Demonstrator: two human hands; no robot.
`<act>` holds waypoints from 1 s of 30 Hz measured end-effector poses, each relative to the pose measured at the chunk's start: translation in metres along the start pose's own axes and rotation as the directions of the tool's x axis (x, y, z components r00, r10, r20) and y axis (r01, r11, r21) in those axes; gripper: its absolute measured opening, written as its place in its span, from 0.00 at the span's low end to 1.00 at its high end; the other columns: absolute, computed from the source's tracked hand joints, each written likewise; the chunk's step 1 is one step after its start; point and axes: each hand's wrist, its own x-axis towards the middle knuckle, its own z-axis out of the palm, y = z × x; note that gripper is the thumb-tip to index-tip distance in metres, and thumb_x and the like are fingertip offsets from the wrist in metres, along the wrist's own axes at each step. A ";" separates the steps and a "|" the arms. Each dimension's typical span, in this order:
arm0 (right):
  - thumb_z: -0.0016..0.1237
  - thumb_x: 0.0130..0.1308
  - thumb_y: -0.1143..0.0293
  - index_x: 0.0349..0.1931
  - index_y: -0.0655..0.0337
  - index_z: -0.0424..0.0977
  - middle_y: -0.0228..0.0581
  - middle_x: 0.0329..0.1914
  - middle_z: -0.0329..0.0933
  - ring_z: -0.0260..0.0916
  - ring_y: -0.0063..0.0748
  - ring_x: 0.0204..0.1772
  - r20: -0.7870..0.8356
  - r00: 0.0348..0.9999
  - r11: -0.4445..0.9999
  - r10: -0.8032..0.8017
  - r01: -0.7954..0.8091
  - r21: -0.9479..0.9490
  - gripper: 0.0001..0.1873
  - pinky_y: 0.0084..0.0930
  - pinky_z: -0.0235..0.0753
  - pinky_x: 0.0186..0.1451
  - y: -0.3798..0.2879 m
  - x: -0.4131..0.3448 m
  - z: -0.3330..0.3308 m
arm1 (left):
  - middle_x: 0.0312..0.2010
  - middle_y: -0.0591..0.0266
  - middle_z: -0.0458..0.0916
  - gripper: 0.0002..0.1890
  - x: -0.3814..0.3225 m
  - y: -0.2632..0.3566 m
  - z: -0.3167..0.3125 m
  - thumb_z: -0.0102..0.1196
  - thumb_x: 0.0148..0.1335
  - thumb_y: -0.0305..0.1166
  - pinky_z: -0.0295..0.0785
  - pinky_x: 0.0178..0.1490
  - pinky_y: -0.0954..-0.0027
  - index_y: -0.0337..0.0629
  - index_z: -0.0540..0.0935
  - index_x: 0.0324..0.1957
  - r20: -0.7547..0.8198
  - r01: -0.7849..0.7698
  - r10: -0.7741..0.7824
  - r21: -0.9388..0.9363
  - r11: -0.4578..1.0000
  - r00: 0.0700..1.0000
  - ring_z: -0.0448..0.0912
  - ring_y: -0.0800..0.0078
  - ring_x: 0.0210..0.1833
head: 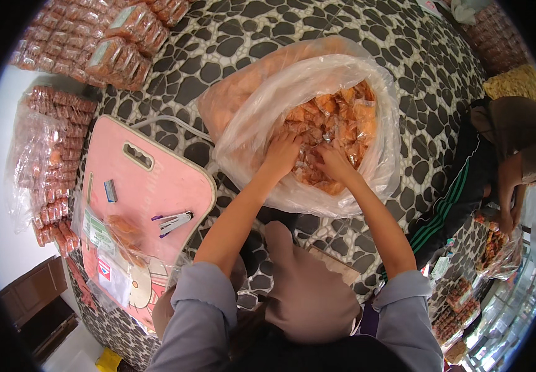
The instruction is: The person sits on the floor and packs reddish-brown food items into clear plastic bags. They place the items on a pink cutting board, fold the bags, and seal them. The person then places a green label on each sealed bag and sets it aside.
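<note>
A large clear plastic bag (254, 88) stands with its mouth spread wide on the floor before me. Inside it are many small orange-brown snacks in clear wrappers (326, 109). My left hand (285, 151) reaches over the near left part of the opening, fingers down on the packets. Beside it, a little to the right, my right hand (334, 160) also touches the packets, its fingers bent among them. The fingertips of both hands are partly hidden, so whether either one grips a packet does not show.
To the left is a pink low table (110, 139) with a stapler (173, 223), a small staple box (110, 190) and a plastic bag with snacks (124, 232). Stacked packed goods (59, 42) line the upper left. At right, another person (509, 135) handles a filled bag (495, 251).
</note>
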 end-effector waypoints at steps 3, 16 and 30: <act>0.59 0.51 0.72 0.39 0.64 0.74 0.45 0.40 0.75 0.71 0.45 0.45 0.114 0.990 0.985 0.080 -0.096 0.141 0.15 0.35 0.69 0.50 0.004 0.009 -0.004 | 0.49 0.51 0.75 0.18 0.005 0.004 0.003 0.57 0.54 0.29 0.65 0.57 0.53 0.40 0.75 0.49 0.132 0.069 -0.079 0.082 0.994 0.988 0.72 0.55 0.56; 0.57 0.60 0.73 0.45 0.66 0.69 0.42 0.41 0.77 0.75 0.28 0.46 -0.129 0.941 0.803 0.313 -0.190 0.564 0.16 0.25 0.75 0.49 -0.009 0.023 -0.083 | 0.35 0.58 0.78 0.19 0.030 0.008 -0.034 0.58 0.61 0.35 0.72 0.45 0.67 0.40 0.71 0.51 0.089 0.338 -0.355 -0.582 0.740 0.930 0.78 0.62 0.40; 0.54 0.51 0.80 0.44 0.66 0.72 0.48 0.51 0.71 0.67 0.52 0.57 -0.599 0.540 0.766 -0.591 0.609 -0.207 0.17 0.38 0.71 0.59 -0.255 -0.047 -0.183 | 0.45 0.65 0.77 0.16 -0.085 0.110 -0.247 0.46 0.71 0.40 0.75 0.43 0.74 0.42 0.70 0.54 -0.086 -0.241 -0.461 -0.926 -0.290 0.883 0.77 0.78 0.45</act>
